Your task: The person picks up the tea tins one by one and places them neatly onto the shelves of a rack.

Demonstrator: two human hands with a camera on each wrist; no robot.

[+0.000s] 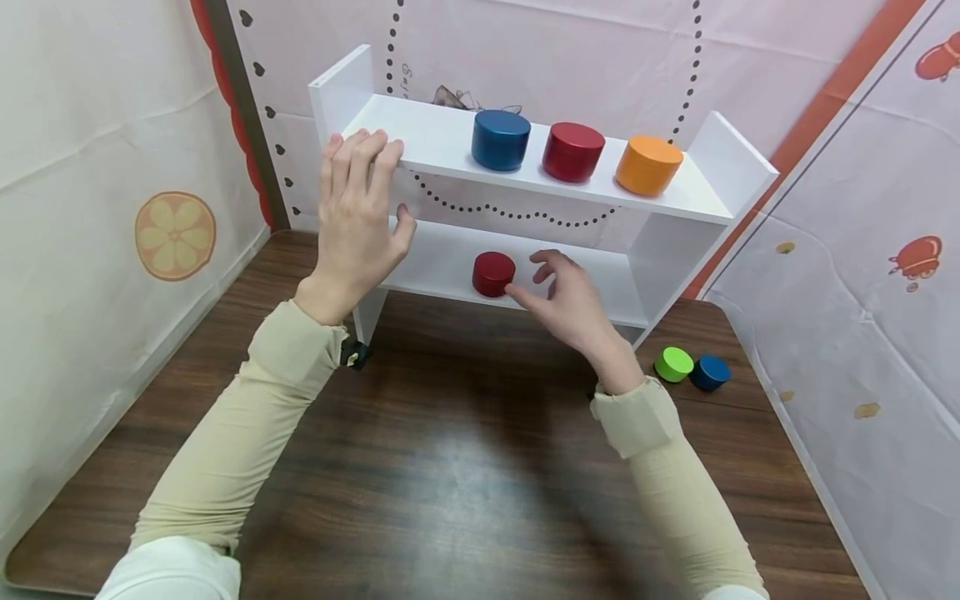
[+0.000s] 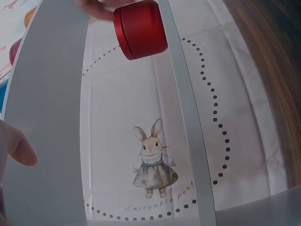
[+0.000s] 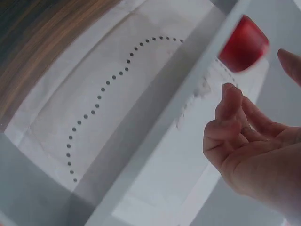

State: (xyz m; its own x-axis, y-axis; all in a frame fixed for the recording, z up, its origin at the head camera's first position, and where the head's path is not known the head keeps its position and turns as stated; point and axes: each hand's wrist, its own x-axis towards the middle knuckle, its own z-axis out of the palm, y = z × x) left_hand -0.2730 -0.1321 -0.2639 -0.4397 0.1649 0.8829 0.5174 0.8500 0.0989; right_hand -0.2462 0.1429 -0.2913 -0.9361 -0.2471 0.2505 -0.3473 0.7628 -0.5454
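On the lower board of a white two-tier shelf [image 1: 442, 265] stands a round red tin [image 1: 493, 274]. My right hand [image 1: 567, 304] is just to its right, thumb and fingers parted and holding nothing. In the right wrist view a gap shows between the red tin [image 3: 244, 46] and the fingers [image 3: 229, 101]. My left hand [image 1: 356, 208] rests on the left front edge of the upper board, fingers laid over it and thumb below. Along the upper board sit a blue tin [image 1: 500, 141], a second red tin [image 1: 573, 152] and an orange tin [image 1: 648, 166].
On the brown wooden table [image 1: 450, 467], right of the shelf, a green tin [image 1: 673, 364] stands beside another blue tin [image 1: 709, 372]. Printed cloth [image 1: 585, 50] hangs behind the shelf, and pale walls flank both sides. The shelf's upright end panels [image 1: 731, 167] rise above its top board.
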